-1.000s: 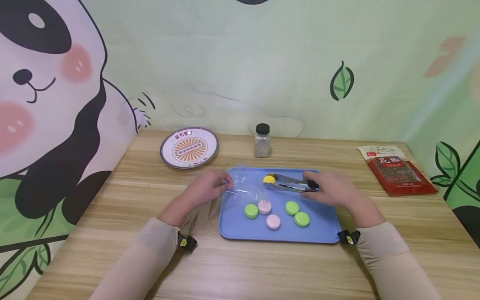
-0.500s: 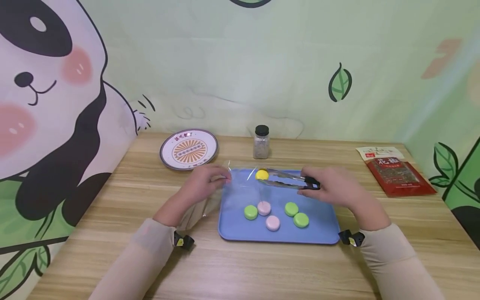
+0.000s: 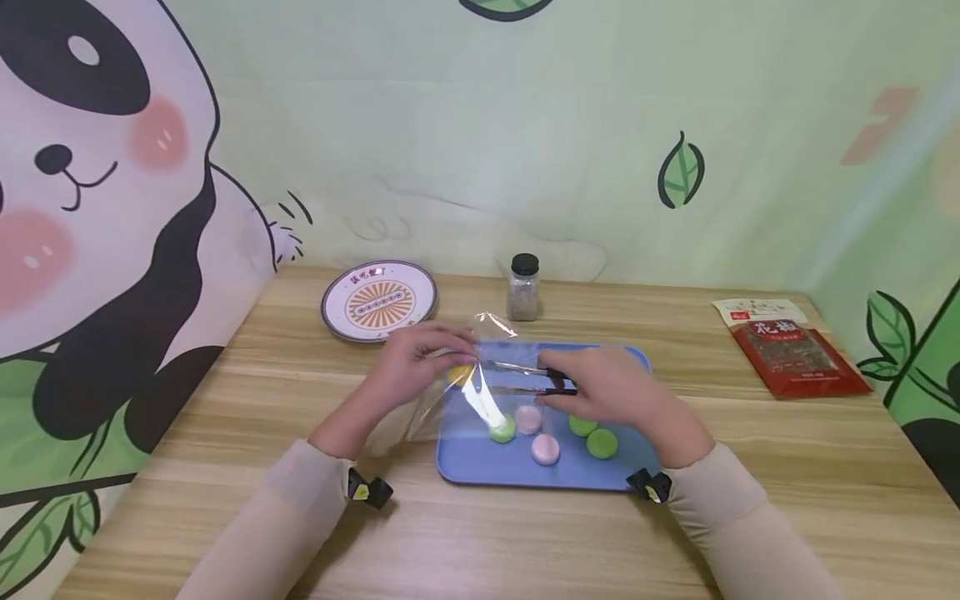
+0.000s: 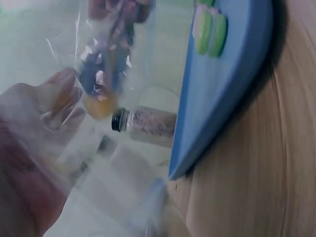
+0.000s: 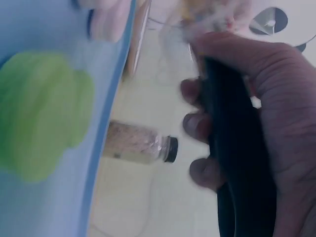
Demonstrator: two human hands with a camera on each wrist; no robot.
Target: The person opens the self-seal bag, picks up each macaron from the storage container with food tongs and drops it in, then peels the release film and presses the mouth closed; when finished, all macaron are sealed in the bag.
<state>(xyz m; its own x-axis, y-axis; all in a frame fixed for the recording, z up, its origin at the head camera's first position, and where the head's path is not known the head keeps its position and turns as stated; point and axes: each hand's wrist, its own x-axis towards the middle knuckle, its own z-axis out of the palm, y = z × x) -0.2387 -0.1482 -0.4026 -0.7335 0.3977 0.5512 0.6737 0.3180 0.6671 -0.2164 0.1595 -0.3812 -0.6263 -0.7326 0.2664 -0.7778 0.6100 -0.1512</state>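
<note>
My left hand (image 3: 408, 367) pinches the edge of a clear plastic bag (image 3: 483, 404), which is spread above the left part of a blue tray (image 3: 525, 477). My right hand (image 3: 618, 385) grips the black handles of metal tongs (image 3: 517, 367). The tongs' arms reach into the bag, with a yellow macaron (image 3: 459, 376) at their tips, seen through the film close to my left fingers. The left wrist view shows the yellow macaron (image 4: 100, 106) inside the shiny plastic. Below the hands, green macarons (image 3: 602, 444) and pink macarons (image 3: 545, 450) lie on the tray.
A patterned plate (image 3: 379, 302) lies at the back left of the wooden table (image 3: 480, 542). Behind the tray stands a black-capped jar (image 3: 523, 289). A red seasoning packet (image 3: 799, 354) lies at the right. A panda-printed wall (image 3: 480, 150) borders the back.
My right hand has moved left, carrying the yellow macaron in the tongs from above the tray into the bag. My left hand has barely shifted; the bag now stands more opened out.
</note>
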